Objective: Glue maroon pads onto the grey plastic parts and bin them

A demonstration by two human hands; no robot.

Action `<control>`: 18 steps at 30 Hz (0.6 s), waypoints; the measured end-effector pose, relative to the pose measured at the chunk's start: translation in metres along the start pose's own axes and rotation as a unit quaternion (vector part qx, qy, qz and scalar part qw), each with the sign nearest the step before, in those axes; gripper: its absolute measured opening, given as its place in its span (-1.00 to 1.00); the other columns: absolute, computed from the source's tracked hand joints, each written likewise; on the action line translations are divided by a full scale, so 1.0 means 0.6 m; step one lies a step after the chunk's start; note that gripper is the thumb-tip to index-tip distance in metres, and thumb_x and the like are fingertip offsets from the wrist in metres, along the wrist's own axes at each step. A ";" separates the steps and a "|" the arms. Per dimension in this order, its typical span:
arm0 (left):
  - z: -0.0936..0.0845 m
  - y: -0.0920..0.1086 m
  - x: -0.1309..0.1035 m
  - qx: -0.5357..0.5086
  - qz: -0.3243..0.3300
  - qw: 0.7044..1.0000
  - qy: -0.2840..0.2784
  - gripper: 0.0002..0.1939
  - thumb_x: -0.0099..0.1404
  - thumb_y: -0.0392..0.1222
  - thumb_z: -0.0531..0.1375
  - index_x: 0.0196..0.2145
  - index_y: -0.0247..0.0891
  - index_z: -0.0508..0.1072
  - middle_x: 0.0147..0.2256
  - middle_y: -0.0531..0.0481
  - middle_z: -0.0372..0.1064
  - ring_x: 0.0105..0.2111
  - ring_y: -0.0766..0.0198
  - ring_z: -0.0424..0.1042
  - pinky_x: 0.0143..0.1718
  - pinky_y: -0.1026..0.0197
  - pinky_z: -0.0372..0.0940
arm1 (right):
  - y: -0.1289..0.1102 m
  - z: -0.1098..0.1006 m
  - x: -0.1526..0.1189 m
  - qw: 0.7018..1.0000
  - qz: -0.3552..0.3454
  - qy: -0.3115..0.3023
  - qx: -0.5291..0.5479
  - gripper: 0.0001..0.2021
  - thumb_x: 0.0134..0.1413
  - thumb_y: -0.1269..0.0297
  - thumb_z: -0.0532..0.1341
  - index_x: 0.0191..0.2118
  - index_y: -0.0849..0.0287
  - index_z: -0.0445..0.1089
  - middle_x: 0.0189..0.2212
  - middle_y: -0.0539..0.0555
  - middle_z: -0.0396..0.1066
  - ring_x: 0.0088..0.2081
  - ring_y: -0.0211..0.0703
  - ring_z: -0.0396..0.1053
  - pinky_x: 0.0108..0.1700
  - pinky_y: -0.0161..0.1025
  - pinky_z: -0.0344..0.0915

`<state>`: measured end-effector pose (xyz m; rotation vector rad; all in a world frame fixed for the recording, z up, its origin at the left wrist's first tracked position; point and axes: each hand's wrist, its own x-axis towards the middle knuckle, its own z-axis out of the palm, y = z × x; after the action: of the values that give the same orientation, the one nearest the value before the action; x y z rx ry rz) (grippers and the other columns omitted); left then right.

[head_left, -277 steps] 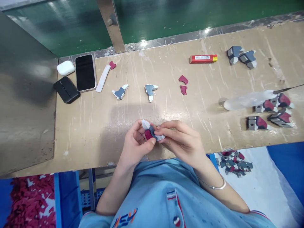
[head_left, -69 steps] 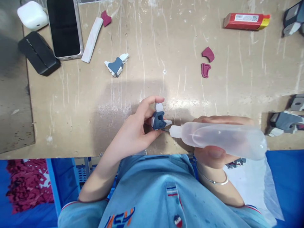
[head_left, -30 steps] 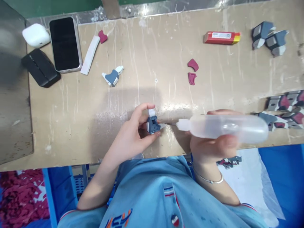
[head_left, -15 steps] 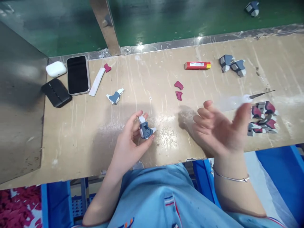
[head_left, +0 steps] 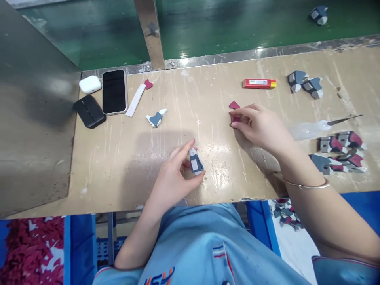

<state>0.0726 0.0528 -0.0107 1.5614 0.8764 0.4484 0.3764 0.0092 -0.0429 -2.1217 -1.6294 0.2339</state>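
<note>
My left hand [head_left: 175, 176] grips a small blue-grey and white plastic part [head_left: 195, 163] between thumb and fingers, a little above the table's front half. Farther right, my right hand [head_left: 265, 126] pinches a small dark-red plastic piece [head_left: 235, 118] at the tabletop; fingertips cover much of it. Just behind those fingers lies a second dark-red piece [head_left: 234, 105]. Left of centre rests a blue-grey part with white ends [head_left: 156, 118]. To the right of my right hand is a translucent bottle with a thin dark tip [head_left: 310, 130].
Several parts with red inserts [head_left: 350, 139] lie at the right, with two blue-grey parts [head_left: 311, 87] behind. A red-and-yellow box [head_left: 259, 83] is at the back. A phone [head_left: 114, 93], white case [head_left: 90, 84] and black case [head_left: 89, 111] sit left, beside a metal panel [head_left: 38, 118].
My right hand has moved from the bottle's side leftward and closed on a dark-red piece. My left hand has turned the blue-grey part. The view has shifted slightly.
</note>
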 end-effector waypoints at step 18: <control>0.016 -0.003 -0.015 -0.080 0.019 0.996 -0.021 -0.30 0.26 -0.33 0.34 0.32 0.03 0.40 0.29 -0.04 0.50 -0.10 0.23 0.60 0.04 0.09 0.48 | -0.227 0.031 -0.162 0.931 -0.174 0.239 0.212 -0.67 0.26 0.54 0.38 0.02 -0.03 0.66 -0.25 0.03 0.69 -0.18 0.03 0.73 -0.20 -0.05 0.77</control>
<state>0.0732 0.0394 -0.0127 1.4372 0.7609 0.4991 0.2225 -0.0513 -0.0115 -1.4004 -1.4613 -0.0462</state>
